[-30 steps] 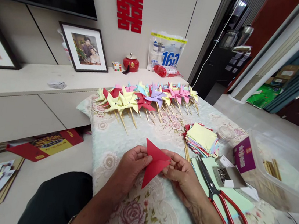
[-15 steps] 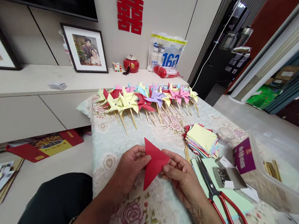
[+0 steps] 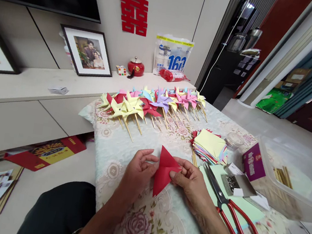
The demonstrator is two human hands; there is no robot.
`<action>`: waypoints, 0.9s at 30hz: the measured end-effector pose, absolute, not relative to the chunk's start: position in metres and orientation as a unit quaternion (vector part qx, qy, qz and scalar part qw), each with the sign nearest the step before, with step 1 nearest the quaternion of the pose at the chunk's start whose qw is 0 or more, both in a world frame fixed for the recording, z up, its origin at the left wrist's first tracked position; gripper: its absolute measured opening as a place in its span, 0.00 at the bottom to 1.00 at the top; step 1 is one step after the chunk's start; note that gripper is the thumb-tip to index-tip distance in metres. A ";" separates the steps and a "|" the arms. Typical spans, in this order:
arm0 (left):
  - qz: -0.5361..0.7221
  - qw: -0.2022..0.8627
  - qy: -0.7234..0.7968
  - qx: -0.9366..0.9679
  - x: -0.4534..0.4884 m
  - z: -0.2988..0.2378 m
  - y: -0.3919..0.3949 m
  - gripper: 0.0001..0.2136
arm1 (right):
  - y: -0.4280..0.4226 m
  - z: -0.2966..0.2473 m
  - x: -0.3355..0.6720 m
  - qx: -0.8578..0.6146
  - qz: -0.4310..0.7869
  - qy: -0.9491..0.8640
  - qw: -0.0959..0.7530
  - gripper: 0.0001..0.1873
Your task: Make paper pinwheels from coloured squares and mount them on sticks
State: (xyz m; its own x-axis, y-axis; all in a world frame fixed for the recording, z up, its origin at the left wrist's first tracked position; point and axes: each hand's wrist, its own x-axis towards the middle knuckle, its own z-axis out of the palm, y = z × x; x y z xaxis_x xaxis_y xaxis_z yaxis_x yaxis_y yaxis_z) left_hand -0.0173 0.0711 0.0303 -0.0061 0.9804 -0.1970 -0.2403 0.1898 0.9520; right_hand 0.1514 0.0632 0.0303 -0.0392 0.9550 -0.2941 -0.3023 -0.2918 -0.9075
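Observation:
A folded piece of red paper (image 3: 163, 174), triangular with a crease across it, is held over the table between my hands. My right hand (image 3: 189, 178) pinches its right corner, thumb in front and fingers behind. At the paper's left edge, my left hand (image 3: 140, 173) has its thumb and fingertips closed, the fingers loosely curled. To the right lie scissors (image 3: 221, 198) with red handles, on pale green paper (image 3: 247, 213). Beyond them is a stack of coloured paper squares (image 3: 209, 142). Several finished paper pinwheels (image 3: 161, 100) on sticks lie across the far side of the table.
A clear plastic bin (image 3: 291, 163) with wooden sticks (image 3: 284, 177) stands at the right edge. Beside the scissors is a small open box (image 3: 232, 184) of metal fasteners. A round clear container (image 3: 234, 140) sits near the stack. A white cabinet (image 3: 31, 93) borders the table's far side.
The red paper has shifted slightly to the right and turned a little. My left fingers have loosened and spread somewhat, while my right hand keeps its pinch.

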 end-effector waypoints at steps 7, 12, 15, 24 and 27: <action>0.502 0.606 0.420 0.452 -0.008 0.012 0.065 0.46 | 0.064 0.026 0.154 -0.501 0.618 -0.336 0.503 0.35; 0.466 0.633 0.388 0.481 -0.007 0.009 0.062 0.50 | 0.064 0.027 0.153 -0.503 0.617 -0.342 0.500 0.35; 0.466 0.644 0.371 0.481 -0.007 0.012 0.062 0.48 | 0.064 0.027 0.152 -0.494 0.627 -0.337 0.500 0.36; 0.431 0.679 0.347 0.482 -0.006 0.017 0.061 0.55 | 0.063 0.025 0.151 -0.487 0.627 -0.356 0.494 0.37; 0.439 0.675 0.344 0.483 -0.006 0.012 0.061 0.50 | 0.062 0.024 0.151 -0.476 0.633 -0.360 0.493 0.36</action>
